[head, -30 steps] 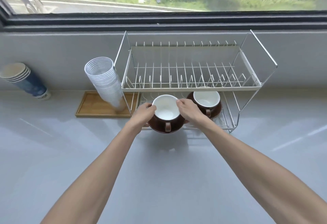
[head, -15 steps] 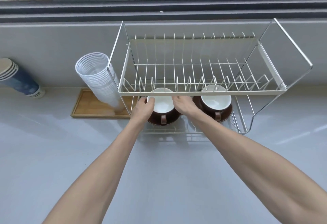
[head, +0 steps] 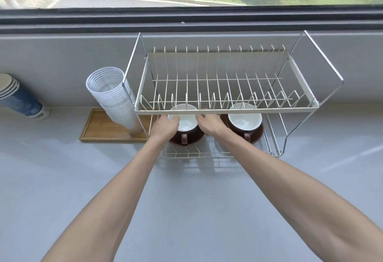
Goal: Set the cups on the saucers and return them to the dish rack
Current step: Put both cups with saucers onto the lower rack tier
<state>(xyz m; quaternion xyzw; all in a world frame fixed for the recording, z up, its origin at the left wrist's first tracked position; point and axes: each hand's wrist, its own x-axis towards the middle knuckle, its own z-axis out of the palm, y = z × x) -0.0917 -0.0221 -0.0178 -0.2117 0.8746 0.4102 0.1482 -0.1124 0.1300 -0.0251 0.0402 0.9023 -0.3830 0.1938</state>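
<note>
A two-tier wire dish rack (head: 226,110) stands against the back wall. On its lower shelf sit two brown cups with white insides, each on a brown saucer. My left hand (head: 164,127) and my right hand (head: 211,124) grip the left cup (head: 184,120) and its saucer (head: 192,140) from both sides, under the upper tier's front bar. The cup's handle faces me. To the right of my right hand, the right cup (head: 244,120) rests on its own saucer (head: 257,135), untouched. The upper tier holds nothing.
A leaning stack of clear plastic cups (head: 113,98) stands on a wooden tray (head: 99,131) just left of the rack. A stack of blue paper cups (head: 18,100) lies at the far left. The grey counter (head: 186,199) spreads in front.
My hands have carried the left cup and saucer from the rack's front edge deeper onto the lower shelf, under the upper tier. The camera has moved closer.
</note>
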